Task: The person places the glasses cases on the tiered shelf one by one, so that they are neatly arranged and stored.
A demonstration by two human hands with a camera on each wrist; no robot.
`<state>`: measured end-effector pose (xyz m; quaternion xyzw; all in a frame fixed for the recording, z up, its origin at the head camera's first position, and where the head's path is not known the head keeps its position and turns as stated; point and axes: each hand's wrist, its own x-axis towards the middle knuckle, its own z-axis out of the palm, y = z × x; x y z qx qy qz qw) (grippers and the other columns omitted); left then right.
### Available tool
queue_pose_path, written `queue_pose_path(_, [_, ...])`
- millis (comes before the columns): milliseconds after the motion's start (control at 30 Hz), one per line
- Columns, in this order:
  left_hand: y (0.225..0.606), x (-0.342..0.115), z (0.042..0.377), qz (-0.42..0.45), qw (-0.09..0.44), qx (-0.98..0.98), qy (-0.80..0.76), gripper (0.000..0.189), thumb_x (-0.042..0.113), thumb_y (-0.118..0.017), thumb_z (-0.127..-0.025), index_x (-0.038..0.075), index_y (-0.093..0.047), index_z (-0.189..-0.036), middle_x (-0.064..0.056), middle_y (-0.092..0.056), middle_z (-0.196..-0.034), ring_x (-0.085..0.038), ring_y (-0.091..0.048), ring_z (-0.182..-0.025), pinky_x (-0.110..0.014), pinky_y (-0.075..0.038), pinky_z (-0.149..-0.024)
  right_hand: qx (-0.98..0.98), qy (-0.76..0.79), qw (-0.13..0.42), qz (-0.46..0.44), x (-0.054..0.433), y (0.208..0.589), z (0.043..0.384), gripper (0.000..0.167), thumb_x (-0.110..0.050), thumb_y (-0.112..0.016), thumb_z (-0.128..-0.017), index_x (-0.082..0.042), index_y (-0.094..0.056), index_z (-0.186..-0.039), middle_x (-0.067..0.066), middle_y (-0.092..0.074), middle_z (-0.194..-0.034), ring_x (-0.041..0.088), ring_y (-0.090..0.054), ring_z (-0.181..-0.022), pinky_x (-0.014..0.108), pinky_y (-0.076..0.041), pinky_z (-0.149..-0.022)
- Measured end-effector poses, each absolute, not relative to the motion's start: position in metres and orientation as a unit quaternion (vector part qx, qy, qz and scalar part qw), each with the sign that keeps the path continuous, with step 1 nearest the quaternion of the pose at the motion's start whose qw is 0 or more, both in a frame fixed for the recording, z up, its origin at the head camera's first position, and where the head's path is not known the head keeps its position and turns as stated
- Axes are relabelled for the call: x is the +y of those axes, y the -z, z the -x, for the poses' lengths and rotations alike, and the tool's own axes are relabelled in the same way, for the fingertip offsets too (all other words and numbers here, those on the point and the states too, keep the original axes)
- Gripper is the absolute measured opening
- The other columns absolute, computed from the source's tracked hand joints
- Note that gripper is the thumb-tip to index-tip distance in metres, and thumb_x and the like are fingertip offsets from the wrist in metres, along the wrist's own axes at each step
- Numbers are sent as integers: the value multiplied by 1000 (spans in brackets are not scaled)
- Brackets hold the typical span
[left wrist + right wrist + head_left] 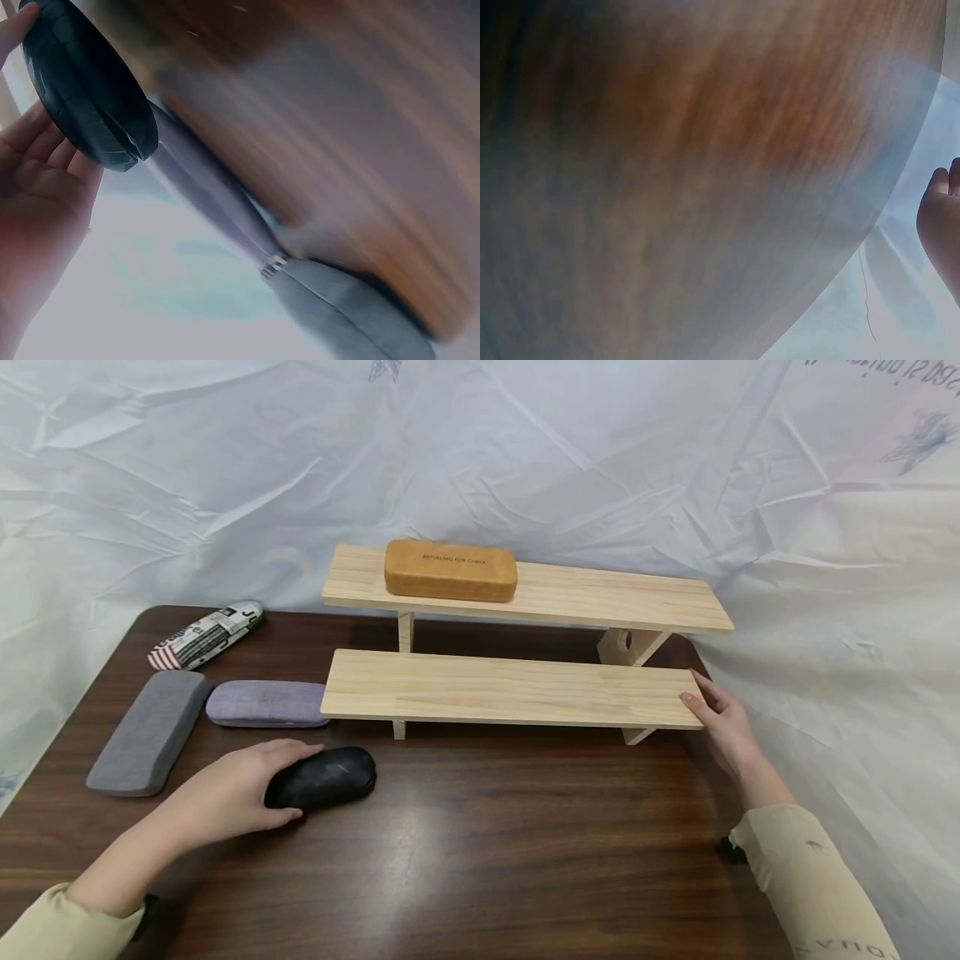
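My left hand (243,785) grips a black zippered glasses case (322,778), thumb on the near side and fingers on the far side. In the left wrist view the black case (90,86) shows its zipper at one end, with the fingers along its side. My right hand (726,720) holds the right end of the lower board of a two-tier wooden shelf (510,691), thumb on its top. On the upper board sits a tan glasses case (450,572) with printed lettering. The right wrist view catches only part of the right hand (941,225) at its edge.
Left of the shelf lie a purple glasses case (262,703), a grey one (150,735) and a newsprint-patterned one (206,635). The dark wooden table (480,843) runs back to a white sheet (480,460) behind the shelf.
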<state>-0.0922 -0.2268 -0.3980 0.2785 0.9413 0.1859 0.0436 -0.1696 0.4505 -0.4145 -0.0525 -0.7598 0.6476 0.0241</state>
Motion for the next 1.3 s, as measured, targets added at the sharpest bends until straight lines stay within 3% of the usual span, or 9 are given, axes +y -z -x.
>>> queue_pose_path(600, [373,-167,76,-381,16,907,-182,75,32,-94,-79,12,-65,-145,-6,-70,-138,-25,-69,-126,-50,-60,-99,-766,-640,20,56,450,416,170,75,-15,-65,-107,-2,-23,-168,-17,-54,-130,-6,-56,-106,5,-52,-85])
queue_pose_path(1300, [364,-60,127,-469,45,856,-211,75,36,-90,-83,12,-63,-148,-4,-68,-143,-21,-66,-131,-42,-57,-107,-754,-655,23,51,449,413,168,73,-13,-64,-107,-2,-25,-168,-21,-56,-123,-8,-58,-104,5,-52,-84])
